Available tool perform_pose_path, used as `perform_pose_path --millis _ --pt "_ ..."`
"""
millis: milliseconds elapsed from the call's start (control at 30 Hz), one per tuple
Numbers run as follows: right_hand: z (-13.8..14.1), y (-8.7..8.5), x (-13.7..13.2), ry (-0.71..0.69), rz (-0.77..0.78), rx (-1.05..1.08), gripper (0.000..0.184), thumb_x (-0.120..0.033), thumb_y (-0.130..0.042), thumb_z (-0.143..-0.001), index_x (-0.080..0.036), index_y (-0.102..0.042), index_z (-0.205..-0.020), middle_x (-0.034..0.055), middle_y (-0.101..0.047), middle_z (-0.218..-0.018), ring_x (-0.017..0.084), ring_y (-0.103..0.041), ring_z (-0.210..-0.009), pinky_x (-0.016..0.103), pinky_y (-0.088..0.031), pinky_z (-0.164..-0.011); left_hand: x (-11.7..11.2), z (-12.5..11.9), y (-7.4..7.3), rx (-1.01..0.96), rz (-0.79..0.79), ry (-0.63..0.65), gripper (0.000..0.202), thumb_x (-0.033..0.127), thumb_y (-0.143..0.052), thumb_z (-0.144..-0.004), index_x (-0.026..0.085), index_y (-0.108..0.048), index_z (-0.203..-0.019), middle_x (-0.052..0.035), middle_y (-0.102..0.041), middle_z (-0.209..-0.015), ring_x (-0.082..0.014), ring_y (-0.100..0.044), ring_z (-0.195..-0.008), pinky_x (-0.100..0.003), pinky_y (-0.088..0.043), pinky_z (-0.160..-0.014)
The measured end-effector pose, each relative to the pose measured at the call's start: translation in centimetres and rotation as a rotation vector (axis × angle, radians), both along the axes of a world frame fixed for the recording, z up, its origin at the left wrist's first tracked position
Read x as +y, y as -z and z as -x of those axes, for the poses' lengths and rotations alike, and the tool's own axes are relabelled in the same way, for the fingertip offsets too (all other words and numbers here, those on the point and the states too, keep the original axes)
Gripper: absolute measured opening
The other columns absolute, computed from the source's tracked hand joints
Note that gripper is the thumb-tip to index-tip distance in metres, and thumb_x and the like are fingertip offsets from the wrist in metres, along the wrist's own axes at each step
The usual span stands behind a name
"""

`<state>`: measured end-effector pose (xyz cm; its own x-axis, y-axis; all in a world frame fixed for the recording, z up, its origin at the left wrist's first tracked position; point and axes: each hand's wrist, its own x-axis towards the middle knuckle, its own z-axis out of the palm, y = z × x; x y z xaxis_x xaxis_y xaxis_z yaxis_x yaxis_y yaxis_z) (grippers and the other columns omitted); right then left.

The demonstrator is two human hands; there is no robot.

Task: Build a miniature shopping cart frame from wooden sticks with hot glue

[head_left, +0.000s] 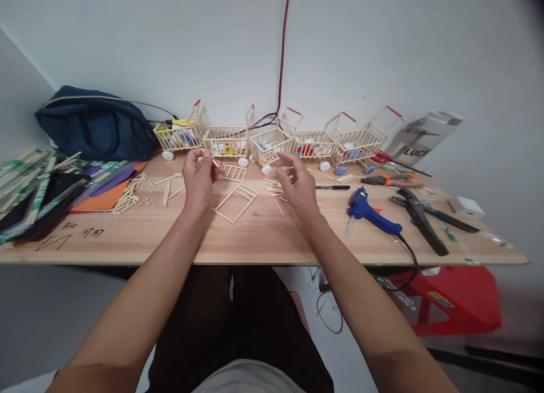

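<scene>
My left hand (199,174) is closed, pinching a short wooden stick (216,163) between thumb and fingers. My right hand (300,189) has thumb and fingers apart, over a small pile of loose sticks (272,185); nothing shows in its grip. Between the hands lies a flat rectangular stick frame (233,220) with crossbars at its far end. Behind it, partly hidden by my left fingers, is a slatted stick panel (233,173). Just beyond my right fingertips stands a miniature stick shopping cart (270,146) with white wheels.
More miniature carts (314,146) line the wall. A blue glue gun (374,211), pliers (391,180), cutters (423,223) and a pen (334,187) lie to the right. Cut sticks (131,194), orange sheets (102,199) and a blue bag (97,123) occupy the left.
</scene>
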<state>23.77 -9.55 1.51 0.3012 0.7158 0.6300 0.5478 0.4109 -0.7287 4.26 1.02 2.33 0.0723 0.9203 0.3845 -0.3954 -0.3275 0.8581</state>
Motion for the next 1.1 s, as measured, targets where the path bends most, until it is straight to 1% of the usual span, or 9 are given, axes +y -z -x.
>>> perform_pose_path --millis 133,267,433,667,733,833,933,1033,1100 --pt "0.2 0.4 -0.3 -0.034 0.095 0.005 0.031 -0.041 -0.051 -0.096 -0.019 -0.070 -0.087 -0.0018 -0.066 -0.061 0.013 -0.061 -0.059 0.026 -0.046 -0.066 -0.3 0.0 -0.2 -0.016 -0.008 0.011 0.037 0.050 -0.069 -0.083 0.023 -0.043 -0.082 0.0059 -0.061 -0.057 -0.0073 -0.051 -0.041 -0.017 -0.034 -0.038" --pt "0.3 0.5 -0.6 0.014 0.119 -0.015 0.045 -0.048 -0.048 -0.097 -0.019 -0.065 -0.067 -0.0028 -0.059 -0.051 0.013 -0.058 -0.054 0.026 -0.044 -0.065 -0.8 -0.5 -0.5 0.004 -0.015 0.042 0.034 0.047 -0.065 -0.087 0.023 -0.042 -0.082 0.0055 -0.062 -0.062 -0.0071 -0.055 -0.045 -0.017 -0.036 -0.040" --pt "0.5 0.4 -0.7 0.025 0.109 -0.144 0.040 -0.042 -0.045 -0.099 -0.019 -0.068 -0.076 0.0014 -0.070 -0.071 0.016 -0.063 -0.075 0.028 -0.043 -0.075 -1.1 -0.9 -0.5 0.039 -0.023 0.042 0.033 0.046 -0.063 -0.088 0.023 -0.040 -0.082 0.0065 -0.060 -0.061 -0.0076 -0.055 -0.044 -0.017 -0.037 -0.040" --pt "0.9 0.1 -0.5 0.030 0.114 -0.231 0.023 -0.033 -0.050 -0.096 -0.021 -0.070 -0.095 0.0020 -0.073 -0.078 0.020 -0.063 -0.085 0.030 -0.044 -0.078 -1.9 -1.3 -0.9 0.110 -0.008 0.079 0.036 0.051 -0.063 -0.086 0.022 -0.043 -0.083 0.0028 -0.065 -0.068 -0.0080 -0.056 -0.048 -0.016 -0.039 -0.042" --pt "1.0 0.1 -0.6 0.036 0.135 -0.237 0.022 -0.032 -0.051 -0.096 -0.022 -0.070 -0.092 0.0007 -0.070 -0.069 0.019 -0.064 -0.080 0.030 -0.044 -0.079 -2.4 -1.6 -0.9 0.131 -0.038 0.109 0.035 0.051 -0.062 -0.086 0.021 -0.045 -0.083 0.0004 -0.067 -0.075 -0.0085 -0.058 -0.051 -0.017 -0.041 -0.044" --pt "0.9 0.4 -0.7 0.031 0.137 -0.220 0.034 -0.037 -0.050 -0.097 -0.023 -0.066 -0.071 -0.0014 -0.062 -0.053 0.018 -0.063 -0.070 0.030 -0.045 -0.079 -3.2 -2.0 -0.6 0.220 -0.122 0.135 0.027 0.044 -0.063 -0.087 0.020 -0.051 -0.083 -0.0005 -0.065 -0.077 -0.0091 -0.057 -0.057 -0.018 -0.043 -0.048" --pt "0.8 0.3 -0.8 0.021 0.094 -0.214 0.038 -0.039 -0.049 -0.098 -0.022 -0.065 -0.068 0.0011 -0.069 -0.065 0.018 -0.065 -0.076 0.031 -0.046 -0.081 -3.8 -2.1 -0.1 0.340 -0.190 0.143 0.019 0.034 -0.063 -0.087 0.018 -0.059 -0.080 0.0022 -0.058 -0.065 -0.0082 -0.051 -0.054 -0.019 -0.040 -0.051" --pt "0.7 -1.2 -1.3 0.023 0.083 -0.229 0.024 -0.037 -0.052 -0.095 -0.022 -0.070 -0.096 0.0045 -0.076 -0.094 0.019 -0.067 -0.089 0.031 -0.048 -0.080 -3.9 -1.6 -0.3 0.374 -0.199 0.186 0.018 0.033 -0.062 -0.088 0.017 -0.063 -0.080 0.0023 -0.057 -0.061 -0.0083 -0.049 -0.052 -0.020 -0.040 -0.053" --pt "0.0 -3.0 -2.2 0.068 0.081 -0.254 0.025 -0.036 -0.055 -0.093 -0.021 -0.068 -0.109 0.0069 -0.074 -0.109 0.019 -0.067 -0.094 0.031 -0.049 -0.077 -3.9 -1.3 -1.1 0.359 -0.198 0.227 0.019 0.033 -0.063 -0.087 0.016 -0.063 -0.080 -0.0005 -0.063 -0.067 -0.0089 -0.053 -0.055 -0.021 -0.042 -0.054"
